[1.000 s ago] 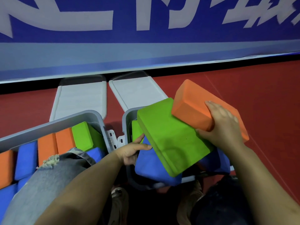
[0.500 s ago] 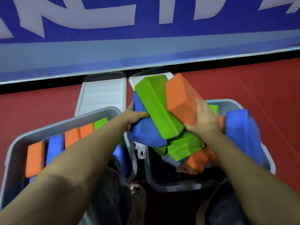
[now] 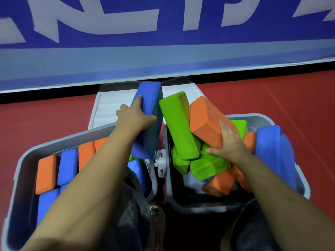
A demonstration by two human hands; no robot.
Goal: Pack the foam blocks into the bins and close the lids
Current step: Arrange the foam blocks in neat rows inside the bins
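Currently the packing step is in hand: the left hand [image 3: 135,117] grips a blue block [image 3: 148,120] above the left bin [image 3: 23,160], while the right hand [image 3: 229,142] clasps an orange block [image 3: 204,120] over the right bin [image 3: 301,180]. Next, each block likely needs seating flat so the lids [image 3: 107,109] can close.

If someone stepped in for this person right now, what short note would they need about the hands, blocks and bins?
Left hand grips a blue block, held between the two bins.
Right hand grips an orange block over the right bin; a green block leans beside it.
Done: left bin holds rows of upright blocks.
Left: right bin is a loose jumble; settle the blocks, then close both lids, which lie open behind the bins.
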